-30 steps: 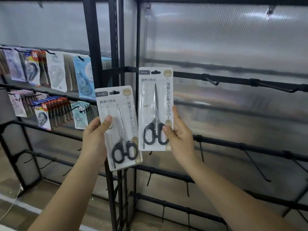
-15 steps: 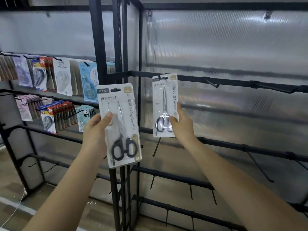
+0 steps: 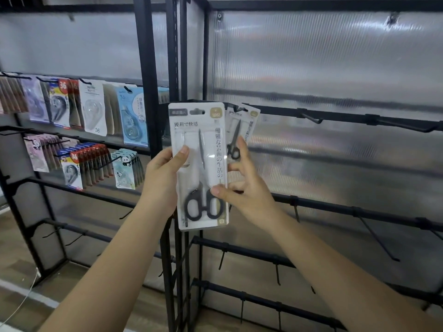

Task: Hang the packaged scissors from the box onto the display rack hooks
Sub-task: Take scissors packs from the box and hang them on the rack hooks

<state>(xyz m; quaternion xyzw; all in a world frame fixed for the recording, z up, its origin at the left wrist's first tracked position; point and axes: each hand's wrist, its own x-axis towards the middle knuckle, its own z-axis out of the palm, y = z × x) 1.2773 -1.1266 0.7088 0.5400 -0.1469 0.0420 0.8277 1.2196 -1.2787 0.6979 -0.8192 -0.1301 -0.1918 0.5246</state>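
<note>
To my left I see a neighbouring rack bay crowded with hanging correction-tape packs, several marked "36", and panda-printed packs on the row below. A black upright post stands between that bay and the display rack I face, whose crossbars carry bare black hooks in front of a ribbed translucent panel. The near scissors pack blocks my view of the rack's left end and partly covers the hung scissors pack, which sits on a hook at the left end of the top crossbar, tilted. The near pack is a white card with Japanese writing, a gold tag reading "S002", and black-handled scissors under clear plastic. My left hand grips its left edge, thumb on the front. My right hand has its thumb on the card's right edge with fingers spread loosely; I cannot tell whether it actually grasps the card.
</note>
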